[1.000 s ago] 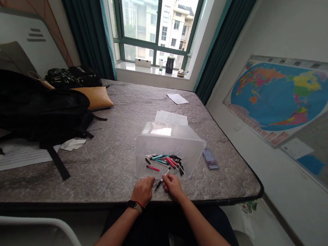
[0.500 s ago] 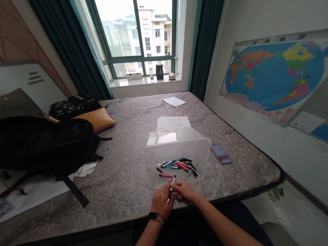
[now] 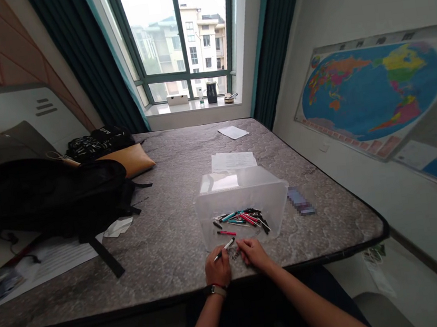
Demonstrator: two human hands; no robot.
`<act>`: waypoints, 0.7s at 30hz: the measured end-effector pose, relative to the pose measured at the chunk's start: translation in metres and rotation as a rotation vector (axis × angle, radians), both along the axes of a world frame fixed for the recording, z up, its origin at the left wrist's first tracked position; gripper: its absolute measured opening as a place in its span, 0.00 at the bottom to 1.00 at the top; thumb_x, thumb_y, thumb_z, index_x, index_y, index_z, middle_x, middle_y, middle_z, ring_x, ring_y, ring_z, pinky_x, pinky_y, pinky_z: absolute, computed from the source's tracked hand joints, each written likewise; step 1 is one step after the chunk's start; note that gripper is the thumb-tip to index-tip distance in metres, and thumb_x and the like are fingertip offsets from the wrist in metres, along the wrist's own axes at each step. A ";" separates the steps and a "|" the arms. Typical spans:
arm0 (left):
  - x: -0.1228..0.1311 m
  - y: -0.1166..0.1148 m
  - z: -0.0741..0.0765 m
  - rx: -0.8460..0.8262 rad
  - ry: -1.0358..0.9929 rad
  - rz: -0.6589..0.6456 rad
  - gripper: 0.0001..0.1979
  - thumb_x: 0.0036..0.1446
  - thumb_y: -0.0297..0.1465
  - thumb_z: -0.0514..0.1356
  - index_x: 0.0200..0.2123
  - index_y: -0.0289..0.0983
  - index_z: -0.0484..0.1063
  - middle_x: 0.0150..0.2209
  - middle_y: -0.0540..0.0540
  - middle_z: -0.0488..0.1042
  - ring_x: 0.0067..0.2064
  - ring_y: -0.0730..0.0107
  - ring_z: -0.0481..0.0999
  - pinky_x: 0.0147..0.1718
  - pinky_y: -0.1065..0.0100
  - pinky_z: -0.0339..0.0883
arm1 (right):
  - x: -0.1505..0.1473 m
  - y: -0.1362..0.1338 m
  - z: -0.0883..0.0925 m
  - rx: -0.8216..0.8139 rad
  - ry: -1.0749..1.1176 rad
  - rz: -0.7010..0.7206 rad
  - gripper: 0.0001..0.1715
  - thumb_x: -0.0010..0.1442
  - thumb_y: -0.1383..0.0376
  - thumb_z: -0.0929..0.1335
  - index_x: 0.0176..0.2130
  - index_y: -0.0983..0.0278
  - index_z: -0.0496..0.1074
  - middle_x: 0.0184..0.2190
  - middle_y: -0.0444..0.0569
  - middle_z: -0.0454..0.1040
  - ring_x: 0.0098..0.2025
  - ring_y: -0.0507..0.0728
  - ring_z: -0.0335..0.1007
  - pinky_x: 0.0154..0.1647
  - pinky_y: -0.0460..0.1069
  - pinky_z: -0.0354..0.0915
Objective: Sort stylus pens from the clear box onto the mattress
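Note:
My left hand is closed around a black-and-white pen, which slants up to the right. Close beside it, my right hand has its fingers pinched together; whatever may be between them is too small to make out. Some small dark bits show between the two hands, too fine to name. Just beyond my hands a clear plastic box lies on its side with its mouth towards me. Inside it is a pile of black, teal and red pens. One red pen lies apart, nearer the box's mouth.
The box rests on a grey-brown patterned mattress. A phone-like blurred object lies to its right, and papers lie behind it. At the left are a black backpack, a tan pouch and more sheets.
My hands have drawn apart. The pen now sits in my left hand alone and tilts more to the right. My right hand has come off it. The view has shifted slightly.

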State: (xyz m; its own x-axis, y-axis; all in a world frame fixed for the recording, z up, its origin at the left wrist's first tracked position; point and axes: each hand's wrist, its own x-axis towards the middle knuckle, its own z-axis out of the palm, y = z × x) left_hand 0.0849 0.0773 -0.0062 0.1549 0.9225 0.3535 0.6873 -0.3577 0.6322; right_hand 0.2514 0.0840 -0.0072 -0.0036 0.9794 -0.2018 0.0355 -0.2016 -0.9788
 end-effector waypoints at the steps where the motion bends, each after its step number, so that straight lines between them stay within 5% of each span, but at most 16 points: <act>1: 0.001 0.000 0.000 -0.004 0.024 0.014 0.19 0.67 0.33 0.43 0.38 0.40 0.74 0.37 0.44 0.78 0.40 0.62 0.76 0.40 0.62 0.66 | 0.003 0.003 0.004 0.020 -0.038 -0.013 0.28 0.57 0.43 0.64 0.26 0.64 0.70 0.14 0.40 0.65 0.12 0.49 0.57 0.13 0.43 0.50; 8: 0.010 0.000 0.002 0.043 0.201 0.084 0.15 0.65 0.36 0.48 0.30 0.40 0.71 0.29 0.44 0.74 0.33 0.61 0.72 0.34 0.61 0.61 | 0.033 0.060 0.050 0.348 -0.581 -0.092 0.13 0.60 0.57 0.66 0.32 0.61 0.75 0.25 0.47 0.75 0.27 0.55 0.69 0.29 0.47 0.58; 14: 0.012 0.002 -0.002 0.085 0.283 0.063 0.13 0.64 0.35 0.49 0.31 0.41 0.70 0.29 0.44 0.72 0.33 0.60 0.71 0.34 0.59 0.60 | 0.043 0.104 0.068 0.266 -0.937 0.028 0.10 0.60 0.61 0.66 0.37 0.61 0.76 0.29 0.51 0.78 0.30 0.57 0.72 0.31 0.47 0.57; 21: 0.013 0.001 0.002 0.059 0.344 0.059 0.12 0.64 0.34 0.50 0.31 0.40 0.70 0.30 0.45 0.73 0.35 0.62 0.70 0.35 0.61 0.57 | 0.032 0.117 0.076 0.105 -1.274 0.313 0.13 0.62 0.61 0.64 0.39 0.59 0.78 0.38 0.53 0.79 0.40 0.59 0.75 0.37 0.48 0.62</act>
State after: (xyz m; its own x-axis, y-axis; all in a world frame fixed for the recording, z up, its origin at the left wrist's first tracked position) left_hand 0.0983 0.0787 -0.0044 0.2216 0.9127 0.3432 0.8768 -0.3406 0.3396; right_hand 0.2836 0.2008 0.0692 -0.0970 0.9830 -0.1560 0.9701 0.0583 -0.2355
